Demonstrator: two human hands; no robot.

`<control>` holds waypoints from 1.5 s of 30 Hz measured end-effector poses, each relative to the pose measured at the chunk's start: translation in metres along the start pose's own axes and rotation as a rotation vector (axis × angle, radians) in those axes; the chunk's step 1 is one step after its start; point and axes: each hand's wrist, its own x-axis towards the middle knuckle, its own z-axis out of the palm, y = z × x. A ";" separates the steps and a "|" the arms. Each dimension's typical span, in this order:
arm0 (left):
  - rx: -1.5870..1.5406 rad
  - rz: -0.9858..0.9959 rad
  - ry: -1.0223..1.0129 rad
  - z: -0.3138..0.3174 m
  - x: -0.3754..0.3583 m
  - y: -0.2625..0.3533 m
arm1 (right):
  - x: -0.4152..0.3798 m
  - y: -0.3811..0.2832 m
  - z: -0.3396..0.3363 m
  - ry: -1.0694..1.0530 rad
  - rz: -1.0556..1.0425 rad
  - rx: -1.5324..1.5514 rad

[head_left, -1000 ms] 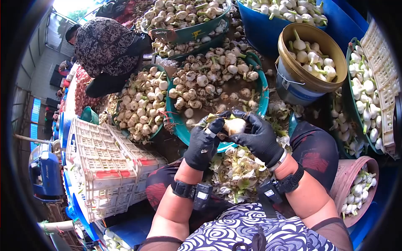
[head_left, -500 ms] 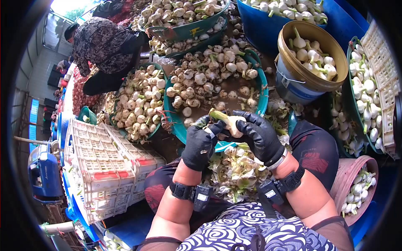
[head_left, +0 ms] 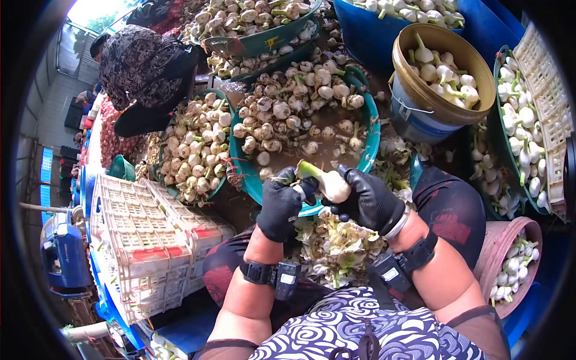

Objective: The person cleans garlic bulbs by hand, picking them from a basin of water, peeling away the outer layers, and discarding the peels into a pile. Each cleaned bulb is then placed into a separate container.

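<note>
Over the near rim of a teal tub (head_left: 373,129), I hold a garlic bulb (head_left: 333,186) with a short green-yellow stem pointing up and to the left. My left hand (head_left: 281,205), in a black glove, is closed at the stem side, and a small pale piece shows by its thumb. My right hand (head_left: 373,203), gloved the same way, pinches the round white end. Loose garlic bulbs (head_left: 282,110), many soiled, fill the back of the tub. Beneath my hands lies a pile of peeled garlic skins (head_left: 336,249).
A bucket (head_left: 414,117) of cleaner garlic stands to the right, beside a crate (head_left: 543,78). At the lower right is a pink tub (head_left: 489,255) with garlic. White plastic crates (head_left: 141,240) stand left. A bent-over person (head_left: 144,66) works at the upper left.
The bulb has tilted, and more of its clean white side shows. My right hand has shifted lower around it. The whole view has moved slightly.
</note>
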 end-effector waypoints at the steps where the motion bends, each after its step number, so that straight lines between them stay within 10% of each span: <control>1: 0.111 0.095 0.011 -0.005 0.004 -0.011 | 0.002 0.002 -0.005 -0.117 0.220 0.252; 4: 0.554 0.489 -0.034 -0.001 0.002 -0.006 | -0.003 0.004 0.004 -0.200 0.548 0.518; 8: 0.564 0.422 -0.157 0.004 -0.007 -0.003 | -0.006 -0.002 0.003 -0.280 0.589 0.545; 12: -0.396 0.055 -0.141 -0.001 -0.009 -0.004 | -0.005 -0.014 0.012 -0.165 0.372 0.458; 17: -0.058 0.116 -0.133 0.007 -0.015 0.008 | -0.003 -0.011 0.005 -0.188 0.274 0.411; 23: -0.146 -0.038 -0.091 -0.003 -0.012 0.018 | 0.007 -0.001 0.010 0.059 -0.185 -0.124; 26: 0.158 0.191 0.017 -0.022 0.003 0.007 | -0.006 -0.017 0.019 0.049 -0.857 -1.152; 30: -0.166 0.131 0.084 -0.028 0.009 0.002 | -0.026 0.036 0.022 -0.489 -0.152 -1.689; 36: -0.361 0.011 0.097 -0.015 0.008 0.003 | -0.007 0.019 0.010 0.209 -0.282 -1.104; 45: -0.237 0.036 -0.075 0.015 0.000 0.024 | -0.003 -0.012 0.009 0.217 -0.274 -0.127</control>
